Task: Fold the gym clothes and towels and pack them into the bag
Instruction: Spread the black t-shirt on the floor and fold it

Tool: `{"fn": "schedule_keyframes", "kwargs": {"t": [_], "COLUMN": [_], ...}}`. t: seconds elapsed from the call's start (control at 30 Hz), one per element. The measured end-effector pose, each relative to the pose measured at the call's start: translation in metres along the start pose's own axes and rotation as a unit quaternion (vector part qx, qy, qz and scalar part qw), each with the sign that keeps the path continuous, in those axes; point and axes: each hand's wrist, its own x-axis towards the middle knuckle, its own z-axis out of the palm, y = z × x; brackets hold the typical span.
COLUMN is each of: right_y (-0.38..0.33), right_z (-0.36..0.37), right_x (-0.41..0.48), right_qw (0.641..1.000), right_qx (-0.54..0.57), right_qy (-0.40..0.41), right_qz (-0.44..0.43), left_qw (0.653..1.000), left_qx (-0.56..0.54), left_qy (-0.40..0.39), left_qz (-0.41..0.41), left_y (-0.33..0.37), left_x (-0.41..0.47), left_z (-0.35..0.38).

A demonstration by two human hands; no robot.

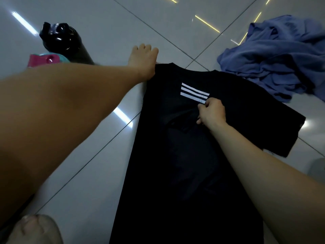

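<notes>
A black T-shirt [177, 155] with three white stripes lies flat on the tiled floor, collar away from me, one sleeve spread to the right. My right hand [212, 111] pinches the fabric just below the stripes, at the middle of the chest. A blurred pale shape in the bottom left corner looks like my left hand [35, 229]; how its fingers lie is unclear. A crumpled blue garment [274, 55] lies in a heap beyond the shirt at the upper right. No bag is recognisable.
My bare leg [61, 111] stretches across the left, its foot [144, 57] touching the shirt's far left shoulder. A glossy black bottle-like object [61, 39] and a pink and teal lid [46, 59] lie at the upper left. Pale glossy tiles [105, 20] surround everything.
</notes>
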Motion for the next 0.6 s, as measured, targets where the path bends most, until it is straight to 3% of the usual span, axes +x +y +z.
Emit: {"fn": "schedule_keyframes", "kwargs": {"t": [0.1,0.17,0.27,0.37,0.43,0.5,0.6], "right_y": [-0.003,-0.001,0.018,0.029,0.024,0.017,0.027], "right_z": [-0.005,0.002,0.029,0.041,0.038,0.036,0.044], "right_x": [-0.010,-0.026,-0.050,-0.057,-0.058,-0.066,-0.093], "right_qw": [0.991,0.965,0.876,0.824,0.825,0.818,0.787], "right_qx": [-0.077,-0.150,-0.292,-0.431,-0.439,-0.425,-0.413], "right_qy": [0.097,0.132,0.044,-0.103,-0.114,-0.095,-0.072], "right_qz": [-0.051,-0.173,-0.381,-0.353,-0.338,-0.376,-0.453], "left_qw": [0.990,0.982,0.987,0.993,0.995,0.995,0.989], "left_qx": [-0.106,-0.142,-0.106,-0.073,-0.072,-0.083,-0.093], "left_qy": [0.088,0.105,0.053,-0.007,-0.017,-0.008,-0.002], "left_qz": [0.018,0.067,0.105,0.089,0.060,0.055,0.116], "left_y": [0.011,0.019,0.024,0.023,0.026,0.034,0.049], "left_x": [-0.041,-0.086,-0.155,-0.187,-0.194,-0.209,-0.253], "left_z": [0.013,0.032,0.063,0.075,0.070,0.065,0.079]}}
